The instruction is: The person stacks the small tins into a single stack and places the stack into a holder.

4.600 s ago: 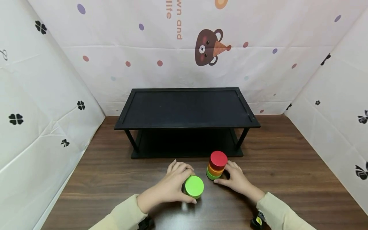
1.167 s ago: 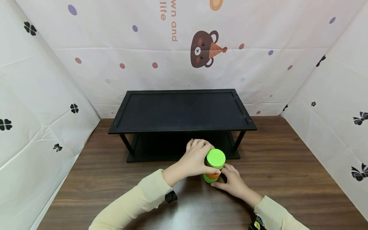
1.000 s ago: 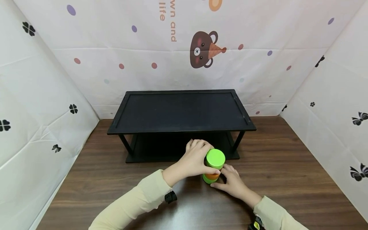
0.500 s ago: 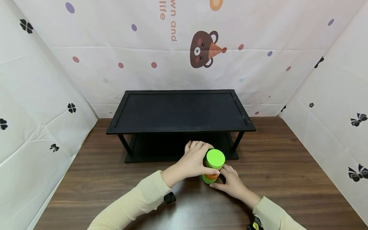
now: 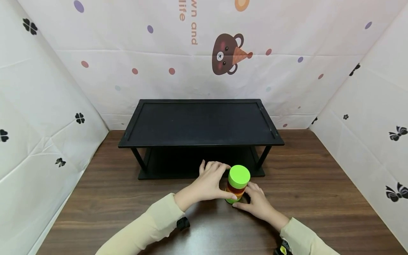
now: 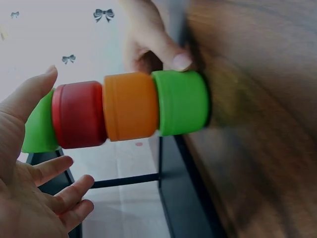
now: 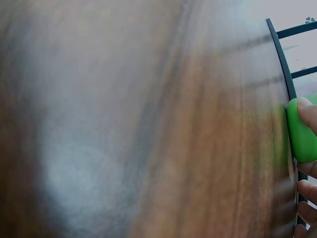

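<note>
Green on top, the upper cylinder [image 5: 239, 176] sat on a red cylinder [image 6: 79, 115], an orange cylinder [image 6: 131, 106] and a green lower cylinder [image 6: 182, 103], all in one upright stack on the wooden counter [image 5: 318, 184], in front of the right part of the black shelf [image 5: 200, 124]. The left hand [image 5: 207, 184] was open beside the stack's upper part, fingers spread, though whether its thumb touched could not be told. Lower down, the right hand [image 5: 259, 202] gripped the green lower cylinder between thumb and fingers.
</note>
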`<state>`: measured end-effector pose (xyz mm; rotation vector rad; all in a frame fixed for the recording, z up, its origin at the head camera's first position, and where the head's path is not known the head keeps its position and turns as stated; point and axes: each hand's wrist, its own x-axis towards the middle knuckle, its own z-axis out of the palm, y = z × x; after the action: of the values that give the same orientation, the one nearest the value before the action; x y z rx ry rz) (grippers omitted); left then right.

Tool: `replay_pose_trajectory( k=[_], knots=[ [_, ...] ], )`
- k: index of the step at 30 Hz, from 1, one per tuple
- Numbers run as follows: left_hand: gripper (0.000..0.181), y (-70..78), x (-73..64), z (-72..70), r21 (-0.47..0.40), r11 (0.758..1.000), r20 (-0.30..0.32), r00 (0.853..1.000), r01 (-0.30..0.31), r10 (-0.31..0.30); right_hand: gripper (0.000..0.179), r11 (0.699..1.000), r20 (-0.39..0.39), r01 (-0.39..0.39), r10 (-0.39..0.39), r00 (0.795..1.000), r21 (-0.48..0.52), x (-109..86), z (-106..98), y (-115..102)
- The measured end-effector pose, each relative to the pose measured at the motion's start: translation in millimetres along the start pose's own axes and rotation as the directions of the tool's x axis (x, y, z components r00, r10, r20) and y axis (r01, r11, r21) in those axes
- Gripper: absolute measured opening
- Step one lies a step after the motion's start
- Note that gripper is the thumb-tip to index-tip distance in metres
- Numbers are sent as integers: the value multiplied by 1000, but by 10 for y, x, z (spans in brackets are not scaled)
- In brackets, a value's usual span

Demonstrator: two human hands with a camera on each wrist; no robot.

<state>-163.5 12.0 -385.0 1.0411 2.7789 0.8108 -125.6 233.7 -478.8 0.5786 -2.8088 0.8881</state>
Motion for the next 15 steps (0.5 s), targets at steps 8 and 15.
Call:
replay_pose_trajectory(
  k=[8,15],
  knots=[
    [83,-132,-98,131,12,999,13,999,30,-30,44,1000,3,3,-3,1000,5,1,-8,-14],
    [80,-187,-160,222,8,999,13,999,39,-39,44,1000,3,7,-7,1000,8,0,-14,-22]
  ],
)
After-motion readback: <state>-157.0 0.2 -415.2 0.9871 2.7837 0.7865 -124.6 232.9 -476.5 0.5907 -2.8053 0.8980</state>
